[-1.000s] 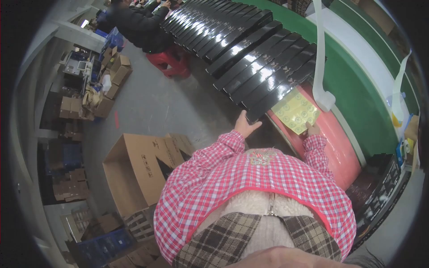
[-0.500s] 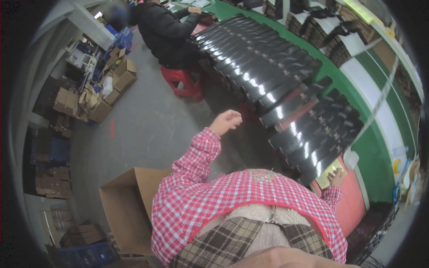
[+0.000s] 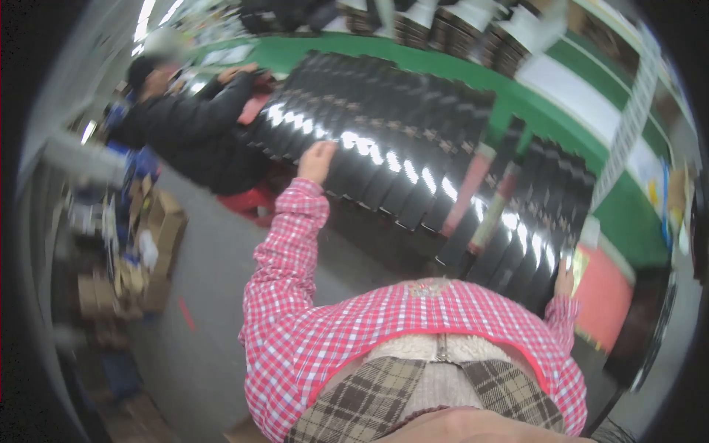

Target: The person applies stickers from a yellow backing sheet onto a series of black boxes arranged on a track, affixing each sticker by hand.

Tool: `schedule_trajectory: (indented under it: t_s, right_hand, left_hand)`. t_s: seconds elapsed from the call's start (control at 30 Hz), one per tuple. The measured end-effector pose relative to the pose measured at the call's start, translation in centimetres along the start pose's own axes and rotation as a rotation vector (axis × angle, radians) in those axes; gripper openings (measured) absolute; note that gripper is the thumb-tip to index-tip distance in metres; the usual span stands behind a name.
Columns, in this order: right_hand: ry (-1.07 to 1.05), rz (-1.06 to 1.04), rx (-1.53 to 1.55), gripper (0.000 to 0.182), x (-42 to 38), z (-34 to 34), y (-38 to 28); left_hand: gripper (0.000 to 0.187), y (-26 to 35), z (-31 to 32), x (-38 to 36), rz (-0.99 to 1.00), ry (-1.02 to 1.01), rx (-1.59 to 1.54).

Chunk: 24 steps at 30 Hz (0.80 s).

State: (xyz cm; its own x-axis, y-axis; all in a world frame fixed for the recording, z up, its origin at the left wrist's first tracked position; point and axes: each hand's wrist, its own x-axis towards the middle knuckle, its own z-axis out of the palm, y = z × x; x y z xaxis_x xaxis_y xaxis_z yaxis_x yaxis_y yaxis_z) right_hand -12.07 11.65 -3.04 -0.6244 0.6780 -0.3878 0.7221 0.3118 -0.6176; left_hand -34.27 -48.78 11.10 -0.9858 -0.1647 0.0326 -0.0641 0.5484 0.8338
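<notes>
Person (image 3: 185,122) in black at the left end of the green table (image 3: 635,229). Left hand (image 3: 316,162) at the table's near side, seemingly touching the black boxes (image 3: 369,96); fingers a bit bent, grip hard to tell. Boxes in a long row on the table, probably light, stiff, slippery, easy to dent; best held by the long sides. Right hand (image 3: 565,280) near the table's right end, between boxes and pink mat (image 3: 605,295); too blurry to tell how open or if holding anything.

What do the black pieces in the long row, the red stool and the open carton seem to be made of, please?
The black pieces look like coated card or plastic, glossy, with bright streaks of reflected light; which one is unclear. The red stool is probably moulded plastic, from its even, saturated colour. The carton looks like matt brown cardboard, with raised flaps.
</notes>
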Motion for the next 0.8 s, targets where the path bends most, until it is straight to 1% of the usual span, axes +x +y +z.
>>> schedule_trajectory:
  t_s: [0.07, 0.1, 0.17, 0.2, 0.27, 0.3, 0.37, 0.4, 0.47, 0.6, 0.7, 0.8]
  right_hand:
    - [-0.027, -0.005, -0.004, 0.083, -0.5, -0.2, -0.3]
    - [-0.014, 0.026, -0.006, 0.081, -1.5, -0.6, -0.3]
    - [-0.021, 0.08, 0.012, 0.082, -3.2, -1.6, -1.7]
    - [-0.018, 0.098, 0.012, 0.083, -3.3, -1.9, -2.4]
    - [-0.027, 0.122, -0.024, 0.084, -3.0, -1.7, -2.2]
    - [-0.019, 0.147, -0.024, 0.084, -3.4, -1.3, -2.1]
    - [0.003, 0.206, -0.024, 0.083, -3.7, -1.2, -3.0]
    - [0.004, 0.228, -0.04, 0.082, -4.0, -1.4, -3.0]
    - [0.008, 0.233, -0.061, 0.082, -3.9, -1.1, -2.5]
    - [0.022, 0.224, -0.018, 0.082, -4.3, -1.2, -3.7]
    - [-0.033, 0.209, -0.01, 0.082, -4.4, -1.6, -3.4]
    - [-0.103, 0.168, 0.038, 0.083, -3.3, -1.5, -2.7]
  left_hand:
    - [0.035, 1.0, 1.4, 2.0, -0.044, -0.114, 0.022]
    - [0.038, 1.5, 3.2, 2.7, -0.05, -0.18, 0.027]
    - [0.033, 2.9, 7.9, 2.9, -0.051, -0.376, -0.019]
    - [0.033, 3.1, 9.9, 2.7, -0.053, -0.432, -0.034]
    - [0.033, 2.7, 13.9, 2.2, 0.287, -0.467, 0.174]
    - [0.033, 3.1, 15.3, 2.2, 0.385, -0.493, 0.224]
    - [0.04, 5.6, 16.8, 2.1, 0.448, -0.467, 0.645]
    - [0.042, 6.0, 17.2, 1.5, 0.452, -0.467, 0.744]
    - [0.047, 5.9, 17.0, 0.8, 0.385, -0.445, 0.866]
    - [0.051, 5.9, 18.5, 1.1, 0.336, -0.365, 0.881]
    - [0.053, 5.4, 19.8, 0.6, 0.329, -0.333, 0.871]
    - [0.054, 4.8, 20.5, -0.1, 0.336, -0.297, 0.785]
